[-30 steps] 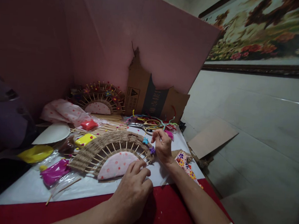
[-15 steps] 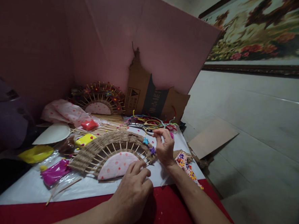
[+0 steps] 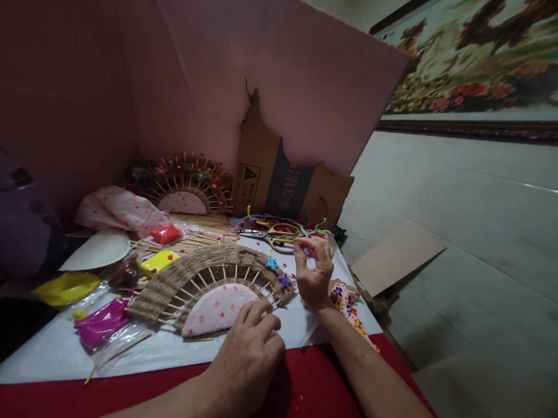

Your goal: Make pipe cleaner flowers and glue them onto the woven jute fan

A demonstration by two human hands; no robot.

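Note:
A half-round fan of twine woven over thin sticks lies in front of me, with a dotted pink cloth panel at its lower middle. My left hand is closed on the panel's right end, fingers curled over it. A blue flower and a purple flower sit on the fan's right part. Just beyond them, my right hand is raised with thumb and forefinger pinched; whatever lies between the tips is too small to make out. Scissors lie behind its fingertips.
Packets of yellow clay, magenta clay and red clay lie to the left. A second decorated fan stands at the back beside torn cardboard. Flower-patterned strips lie at right, near the table's edge.
My right hand has shifted a little to the right, away from the purple flower, its fingers still pinched. The left hand and the fan stay in place.

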